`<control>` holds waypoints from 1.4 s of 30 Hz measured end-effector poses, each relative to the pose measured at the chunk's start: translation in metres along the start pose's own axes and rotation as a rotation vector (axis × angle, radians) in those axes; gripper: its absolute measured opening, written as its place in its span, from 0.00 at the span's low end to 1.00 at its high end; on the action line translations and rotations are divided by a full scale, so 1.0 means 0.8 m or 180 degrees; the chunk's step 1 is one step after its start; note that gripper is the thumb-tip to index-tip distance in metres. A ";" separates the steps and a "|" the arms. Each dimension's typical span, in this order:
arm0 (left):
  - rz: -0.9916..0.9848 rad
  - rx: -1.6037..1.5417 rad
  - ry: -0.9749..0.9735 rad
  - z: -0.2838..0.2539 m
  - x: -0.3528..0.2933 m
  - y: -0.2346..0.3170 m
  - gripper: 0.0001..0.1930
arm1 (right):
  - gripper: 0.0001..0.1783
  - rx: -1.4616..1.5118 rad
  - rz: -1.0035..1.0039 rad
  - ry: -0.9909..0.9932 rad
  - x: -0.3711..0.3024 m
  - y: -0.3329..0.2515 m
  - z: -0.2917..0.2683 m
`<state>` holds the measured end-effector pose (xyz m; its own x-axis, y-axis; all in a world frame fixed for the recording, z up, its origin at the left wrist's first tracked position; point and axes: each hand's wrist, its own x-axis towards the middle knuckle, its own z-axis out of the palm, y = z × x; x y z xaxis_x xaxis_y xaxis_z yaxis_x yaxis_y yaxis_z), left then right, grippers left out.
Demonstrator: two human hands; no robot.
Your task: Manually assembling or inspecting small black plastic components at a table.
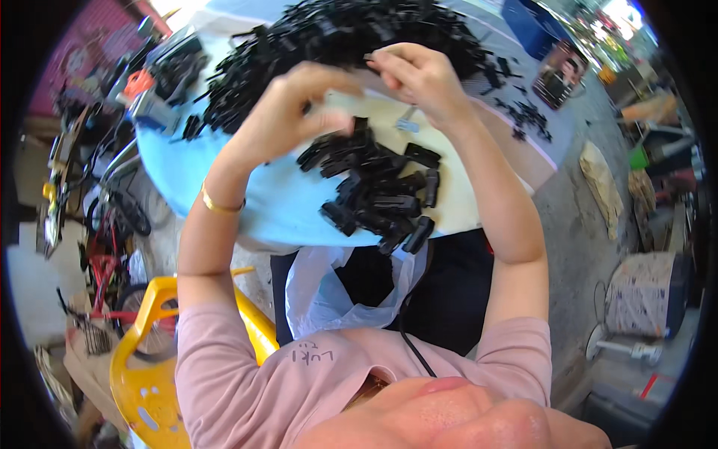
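My left hand (299,105) is raised over the table, blurred by motion. Its thumb and fingers are curved and apart, with nothing visible between them. Facing it, my right hand (422,78) is closed in a pinch. A tiny light-coloured bit (369,57) shows at its fingertips, too small to name. Below both hands lies a smaller heap of black plastic pieces (385,187), near the table's front edge. Behind them spreads a large mound of similar black parts (336,34). A small pale blue piece (407,123) rests on the cloth near my right wrist.
The round table has a blue and cream cover (187,168). A white plastic bag (310,288) with dark contents is at my lap. Loose black bits (527,120) and a blue bin (531,30) are at the right. A yellow chair (146,359) stands left.
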<state>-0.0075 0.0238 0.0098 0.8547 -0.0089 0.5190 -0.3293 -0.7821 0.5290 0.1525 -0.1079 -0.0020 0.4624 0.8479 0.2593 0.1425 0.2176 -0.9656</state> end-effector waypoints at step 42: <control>-0.0908 -0.1466 0.1002 0.029 0.007 -0.008 0.16 | 0.08 -0.1262 -0.2175 0.0254 -0.023 0.002 0.032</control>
<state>0.0088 0.0146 -0.0065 0.7984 0.3995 0.4505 -0.3047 -0.3772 0.8746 0.1220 -0.1109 -0.0088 0.2194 0.5483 0.8070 0.7114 0.4762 -0.5169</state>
